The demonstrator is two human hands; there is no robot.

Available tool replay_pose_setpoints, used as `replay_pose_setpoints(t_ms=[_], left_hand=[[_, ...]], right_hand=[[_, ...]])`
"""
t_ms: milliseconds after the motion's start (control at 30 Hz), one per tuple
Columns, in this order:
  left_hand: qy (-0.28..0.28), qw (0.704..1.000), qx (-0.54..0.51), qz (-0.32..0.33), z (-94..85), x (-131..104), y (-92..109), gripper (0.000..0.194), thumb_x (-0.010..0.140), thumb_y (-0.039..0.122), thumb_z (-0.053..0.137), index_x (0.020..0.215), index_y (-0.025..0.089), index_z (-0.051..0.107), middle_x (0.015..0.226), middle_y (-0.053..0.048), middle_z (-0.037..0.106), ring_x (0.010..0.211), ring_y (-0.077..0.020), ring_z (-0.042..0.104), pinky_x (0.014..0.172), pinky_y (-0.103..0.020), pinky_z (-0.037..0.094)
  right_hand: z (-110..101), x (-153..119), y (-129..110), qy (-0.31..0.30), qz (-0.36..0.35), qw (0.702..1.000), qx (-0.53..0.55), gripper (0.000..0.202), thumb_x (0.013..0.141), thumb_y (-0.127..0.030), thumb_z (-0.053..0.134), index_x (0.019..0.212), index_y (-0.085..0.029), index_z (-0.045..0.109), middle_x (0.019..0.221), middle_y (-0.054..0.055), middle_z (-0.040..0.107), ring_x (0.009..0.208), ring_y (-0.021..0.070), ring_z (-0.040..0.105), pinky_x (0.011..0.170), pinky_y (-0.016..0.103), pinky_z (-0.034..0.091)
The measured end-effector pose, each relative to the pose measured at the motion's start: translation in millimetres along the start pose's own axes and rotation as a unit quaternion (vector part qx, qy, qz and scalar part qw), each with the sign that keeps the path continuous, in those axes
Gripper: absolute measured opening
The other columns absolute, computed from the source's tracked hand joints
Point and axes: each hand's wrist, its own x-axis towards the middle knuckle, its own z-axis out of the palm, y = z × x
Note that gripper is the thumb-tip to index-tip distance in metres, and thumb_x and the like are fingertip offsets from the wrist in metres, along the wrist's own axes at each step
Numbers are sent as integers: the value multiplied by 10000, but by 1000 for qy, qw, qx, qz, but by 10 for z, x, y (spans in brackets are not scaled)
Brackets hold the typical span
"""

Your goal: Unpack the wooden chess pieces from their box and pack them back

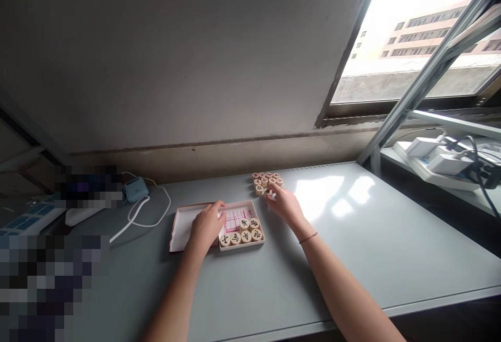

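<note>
My right hand (287, 205) pinches a round xiangqi piece (268, 192) with a dark mark, at the near end of a group of pieces (264, 180) stacked on the desk. Most pieces in that group carry red characters. Over the middle of an open, hinged cardboard box (176, 227) lies my left hand (207, 222), fingers loosely spread and holding nothing. In the box's right half, several pieces with black characters (246, 236) fill the near row and part of the row behind it. A pink printed grid shows on the bottom there. The left half is a bare white lid.
On the grey desk (352, 258), a light-blue case (135, 189) and white cables (170, 203) sit at the back left. White chargers (448, 163) stand on a shelf to the right, beneath a window. A metal frame post rises at the back right corner.
</note>
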Motion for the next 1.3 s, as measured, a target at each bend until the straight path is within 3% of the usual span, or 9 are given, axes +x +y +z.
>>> replay_pose_setpoints(t_ms=[233,467,633,700,800,933,1033,1133,1300], left_hand=[[-10,1000,7,13,11,13,-12,380,847,122,362,1127,273,572,922,-49,702,820,-229,644,647,-260,385],[-3,1000,3,10,41,34,-23,278,861,124,372,992,239,587,892,-59,709,811,-224,648,663,-260,381],[12,1000,10,-8,90,45,-7,233,869,114,380,991,217,550,869,-68,699,803,-228,650,657,-263,380],[15,1000,11,-13,112,48,-6,232,873,114,376,1004,213,540,843,-67,690,785,-230,649,645,-264,377],[14,1000,12,-19,129,46,-1,256,875,111,364,1040,203,537,819,-66,677,765,-232,639,638,-270,378],[65,996,58,-16,116,16,48,256,884,153,395,1025,193,605,947,-105,646,882,-246,601,699,-289,407],[108,989,90,35,116,-31,121,277,917,259,412,919,211,684,994,-110,613,962,-258,543,773,-316,413],[58,993,41,94,153,-90,206,315,925,338,431,849,228,716,972,-101,630,975,-268,525,809,-350,406],[7,993,22,117,224,-152,309,279,923,328,449,880,225,705,1008,-105,661,1046,-300,524,841,-391,379]], right_hand=[[70,29,22,19,4,1000,-2,190,812,-204,510,986,-219,585,869,44,691,755,191,584,605,255,343],[159,88,88,41,-20,999,4,184,853,-219,496,1016,-217,582,945,64,669,853,203,587,689,276,410],[47,36,-22,94,-68,992,41,248,855,-247,492,1075,-194,595,1038,115,624,889,227,581,733,329,453],[-36,-12,-138,55,-79,991,94,242,881,-285,466,1065,-208,603,901,72,644,776,195,591,672,298,450],[-126,-87,-312,-59,-87,981,163,228,895,-323,456,1006,-229,631,703,3,639,606,148,565,574,246,409],[-105,-136,-399,-143,-107,971,158,207,869,-264,481,844,-213,679,684,14,667,558,136,557,515,226,358],[-33,-130,-373,-148,-101,973,145,188,832,-176,502,797,-200,685,711,29,690,601,145,585,528,219,365],[17,-121,-356,-134,-94,976,140,207,808,-117,495,827,-198,684,732,32,700,619,148,591,537,215,370],[53,-123,-379,-106,-87,983,118,238,789,-86,478,858,-201,676,722,25,691,593,141,571,548,219,368]])
